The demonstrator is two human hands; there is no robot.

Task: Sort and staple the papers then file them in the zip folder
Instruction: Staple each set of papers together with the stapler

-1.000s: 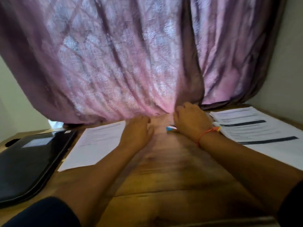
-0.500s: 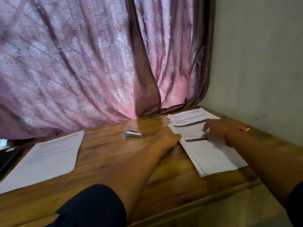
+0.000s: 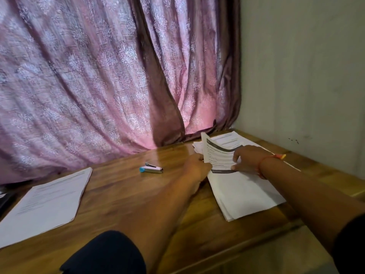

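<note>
While both hands work at the far right of the wooden worktop [image 3: 122,198], the left hand [image 3: 194,168] grips the left edge of a printed sheet [image 3: 218,155], its fingers curled at that edge with the fingertips hidden behind the paper. That sheet carries a dark header band and stands raised and curved above the paper stack [image 3: 243,192], which lies directly below both hands and reaches toward the near worktop edge. On the sheet's right side, the right hand [image 3: 247,158] holds the same sheet, thumb on its lower portion and fingers spread over its upper right part; a red-orange thread band [image 3: 264,162] circles that wrist. Further sheets [image 3: 227,138] lie flat just beyond the right hand, near the corner formed by the grey wall [image 3: 302,76]. A small stapler [image 3: 151,168] with a blue end and silver body rests on the worktop to the left of the left hand, apart from it. Well to the left of the stapler lies a second set of printed papers [image 3: 47,202], flat on the worktop. A dark object [image 3: 5,200], only partly visible, sits at the far left edge. A pink patterned curtain [image 3: 98,76] hangs behind the worktop.
</note>
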